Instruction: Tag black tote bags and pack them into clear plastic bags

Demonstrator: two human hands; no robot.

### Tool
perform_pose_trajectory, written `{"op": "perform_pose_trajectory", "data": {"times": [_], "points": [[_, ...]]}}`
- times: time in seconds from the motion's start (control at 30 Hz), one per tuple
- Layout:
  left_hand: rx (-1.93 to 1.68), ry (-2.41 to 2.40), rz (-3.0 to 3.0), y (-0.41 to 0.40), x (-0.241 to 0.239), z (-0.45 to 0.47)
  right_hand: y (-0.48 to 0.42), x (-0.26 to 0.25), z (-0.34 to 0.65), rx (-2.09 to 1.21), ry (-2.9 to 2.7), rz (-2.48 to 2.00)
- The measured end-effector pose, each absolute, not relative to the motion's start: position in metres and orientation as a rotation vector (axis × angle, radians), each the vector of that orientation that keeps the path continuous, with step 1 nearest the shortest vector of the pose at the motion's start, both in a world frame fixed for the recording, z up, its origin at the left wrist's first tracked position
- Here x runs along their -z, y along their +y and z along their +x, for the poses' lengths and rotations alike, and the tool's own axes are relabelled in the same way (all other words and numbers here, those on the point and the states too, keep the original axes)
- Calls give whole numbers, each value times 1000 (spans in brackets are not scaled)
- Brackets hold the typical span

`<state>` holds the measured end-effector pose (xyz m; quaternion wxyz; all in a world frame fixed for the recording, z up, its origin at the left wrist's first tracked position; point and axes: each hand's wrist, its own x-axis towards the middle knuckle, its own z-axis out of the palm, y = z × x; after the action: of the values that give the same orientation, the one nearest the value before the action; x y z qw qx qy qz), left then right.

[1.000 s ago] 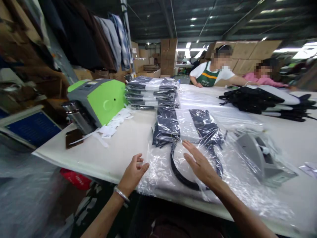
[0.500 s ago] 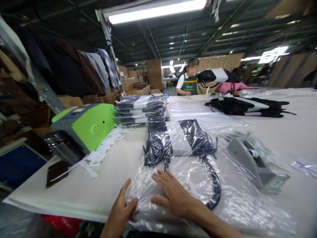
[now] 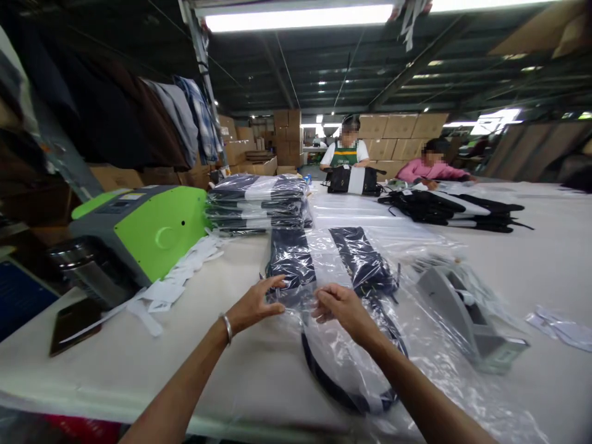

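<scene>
A dark folded fabric item (image 3: 291, 256) with a white band round its middle lies on the table inside a clear plastic bag (image 3: 342, 364). Its dark strap (image 3: 324, 382) loops toward me under the film. My left hand (image 3: 256, 302), a bracelet on its wrist, is at the item's near left corner, thumb and fingers apart, close to the film. To its right, my right hand (image 3: 340, 308) has its fingertips pinched on the plastic at the item's near edge. The exact fold of film between those fingers is hidden.
Stacked bagged items (image 3: 259, 206) stand behind, beside a green-grey machine (image 3: 161, 228) trailing white labels (image 3: 185, 271). A flask (image 3: 95, 271) and phone (image 3: 74, 327) lie left. A grey tape dispenser (image 3: 467, 314) sits right, before black items (image 3: 448, 209). Two people work across the table.
Both hands have moved forward to the item's near edge. My right hand has gone from flat fingers to a pinch on the bag. A co-worker has lowered a black item to the table.
</scene>
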<state>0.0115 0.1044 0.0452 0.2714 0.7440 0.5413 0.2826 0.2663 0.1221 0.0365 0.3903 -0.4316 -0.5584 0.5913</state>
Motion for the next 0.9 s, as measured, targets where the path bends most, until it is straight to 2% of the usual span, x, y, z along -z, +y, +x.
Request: {"op": "perform_pose_trajectory", "data": {"times": [0.1,0.27,0.5,0.73,0.9], "points": [[-582,1620,2073,140,-20,9,154,-18,276,-1575,-1325,-1167],[-570,1714,2110,156,-2,9,176,15,281,-1491,-1409,-1206],[-519,1918,2196,153,-6,21,197,16,283,-957,-1766,-1470],[-717,1996,2369,163,-12,70,203,19,280,-939,-1763,-1550],[-602,1934,2235,189,-2,96,206,18,282,-998,-1735,-1573]]}}
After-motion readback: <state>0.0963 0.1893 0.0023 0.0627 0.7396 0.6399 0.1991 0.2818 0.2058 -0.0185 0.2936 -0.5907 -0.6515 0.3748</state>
